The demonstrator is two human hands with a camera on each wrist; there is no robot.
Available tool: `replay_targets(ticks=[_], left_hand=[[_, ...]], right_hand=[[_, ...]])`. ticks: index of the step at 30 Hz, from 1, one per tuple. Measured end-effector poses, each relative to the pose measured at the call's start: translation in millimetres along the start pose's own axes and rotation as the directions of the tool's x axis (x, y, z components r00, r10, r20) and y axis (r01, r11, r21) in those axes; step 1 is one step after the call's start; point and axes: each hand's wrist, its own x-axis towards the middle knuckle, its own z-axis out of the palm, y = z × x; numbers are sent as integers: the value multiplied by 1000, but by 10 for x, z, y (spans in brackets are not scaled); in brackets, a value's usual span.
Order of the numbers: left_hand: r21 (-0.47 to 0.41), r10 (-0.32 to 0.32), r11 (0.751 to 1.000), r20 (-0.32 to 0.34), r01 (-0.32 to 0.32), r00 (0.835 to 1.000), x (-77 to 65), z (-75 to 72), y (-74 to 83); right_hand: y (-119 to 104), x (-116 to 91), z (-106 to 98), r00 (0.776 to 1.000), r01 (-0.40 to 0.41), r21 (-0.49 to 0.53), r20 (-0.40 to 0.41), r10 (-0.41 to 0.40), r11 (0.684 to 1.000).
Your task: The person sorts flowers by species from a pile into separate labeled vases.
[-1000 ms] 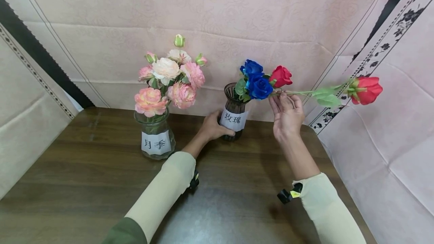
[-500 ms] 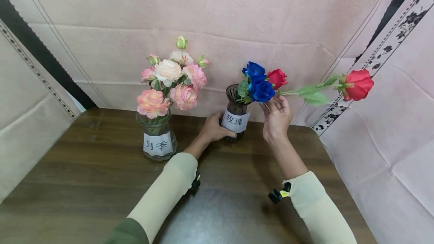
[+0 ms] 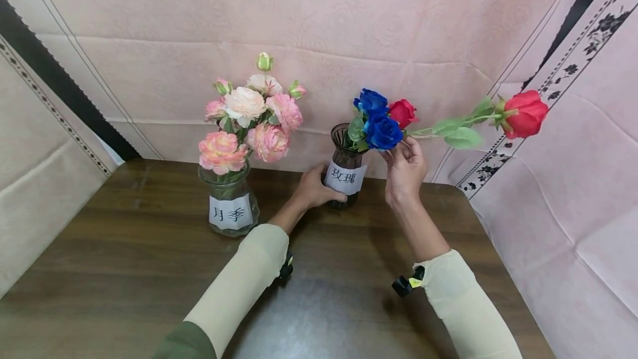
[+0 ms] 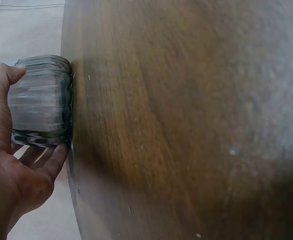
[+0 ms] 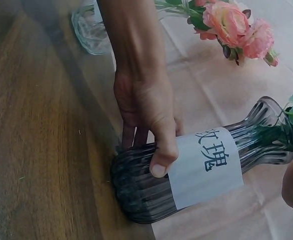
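My left hand (image 3: 317, 188) grips the lower part of a dark ribbed glass vase (image 3: 346, 155) bearing a white label (image 5: 205, 167). Its thumb and fingers wrap the base in the left wrist view. Blue roses (image 3: 382, 131) and a red rose (image 3: 402, 113) lean rightward over the vase's rim. Just right of these blooms, my right hand (image 3: 406, 173) pinches the stem of another red rose (image 3: 525, 114). That rose lies nearly sideways, its head far out to the right and slightly raised. The blooms and fingers hide the stem's lower end.
Left of the hands stands a clear glass vase (image 3: 230, 211) with a white label, filled with pink and white flowers (image 3: 245, 105). Both vases stand on a brown wooden table (image 3: 124, 270). Pale cloth (image 3: 164, 4) hangs behind and at the sides.
My right hand has moved left toward the blue roses with the pinched rose, whose head has come up and slightly left. The left hand keeps its hold on the vase.
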Motion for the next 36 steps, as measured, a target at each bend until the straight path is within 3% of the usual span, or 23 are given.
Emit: replay_targets(ticks=[12,25,30,36], left_hand=[[27,3,1000,6,-3,1000,38,10,5],[34,-6,999,8,6,1000,36,6,7],[44,0,999,3,-1,1000,24,-3,6],[54,4,999,0,-4,1000,25,-2,20]], right_hand=[[149,-64,35,997,-51,-241,40,62,969],[218,-148,-9,996,78,-116,-40,-84,990],[182,-125,32,993,117,-187,-9,-121,975],[173,-104,46,995,95,-307,18,-94,947]])
